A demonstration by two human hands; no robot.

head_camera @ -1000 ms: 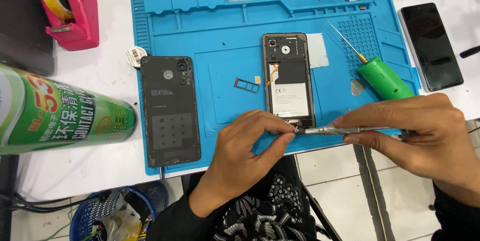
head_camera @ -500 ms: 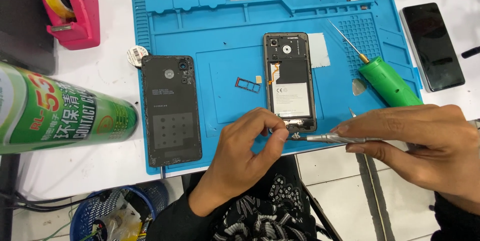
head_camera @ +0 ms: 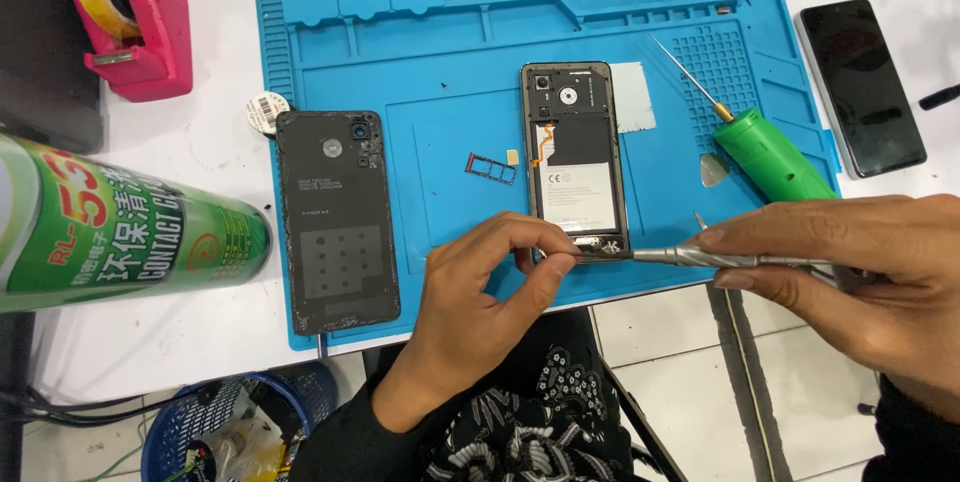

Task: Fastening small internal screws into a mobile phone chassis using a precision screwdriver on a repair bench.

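White table [head_camera: 200, 147] is covered by one blue mat [head_camera: 440, 92]. Near its front edge, one opened phone [head_camera: 575, 162] is pinched by left hand [head_camera: 480, 312] fingers; one metal tool [head_camera: 720, 259] is clamped by right hand [head_camera: 860, 272].

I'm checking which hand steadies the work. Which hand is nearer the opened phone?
Left. The left hand pinches the bottom edge of the opened phone, fingers touching it. The right hand stays off to the phone's right, holding a metal tool whose tip reaches it.
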